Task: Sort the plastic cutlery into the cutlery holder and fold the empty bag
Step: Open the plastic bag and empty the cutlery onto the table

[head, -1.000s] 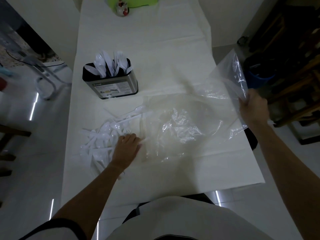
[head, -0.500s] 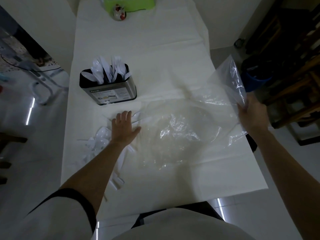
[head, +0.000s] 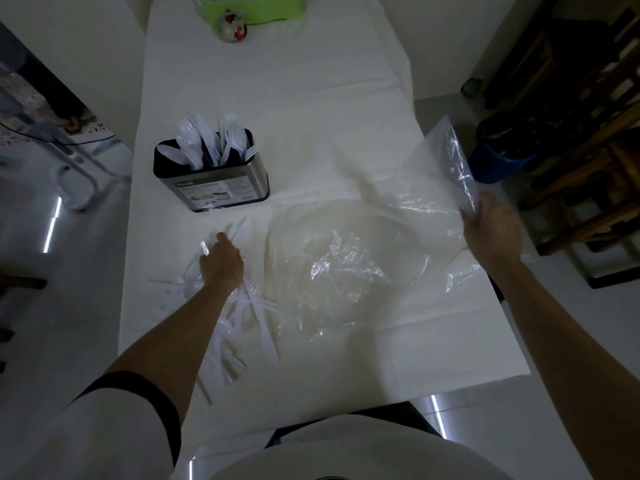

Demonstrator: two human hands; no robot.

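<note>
A clear plastic bag [head: 346, 268] lies spread over the middle of the white table [head: 277, 98]. My right hand [head: 490, 233] grips its right edge and holds that corner lifted off the table. Loose white plastic cutlery [head: 254, 306] is scattered in a pile left of the bag. My left hand [head: 221, 261] is on the far end of that pile, its fingers curled onto a few pieces. The dark metal cutlery holder [head: 214, 183] stands behind the pile, with spoons and forks upright in it.
A green container [head: 252, 8] and a small round ornament [head: 232, 27] sit at the table's far end. A blue bucket [head: 502, 157] and wooden furniture [head: 588, 174] stand off the right edge. A metal frame [head: 74, 174] stands on the floor at left.
My left hand has moved left from the bag's edge onto the cutlery pile, and its flat fingers have curled. My right hand still holds the bag's edge raised.
</note>
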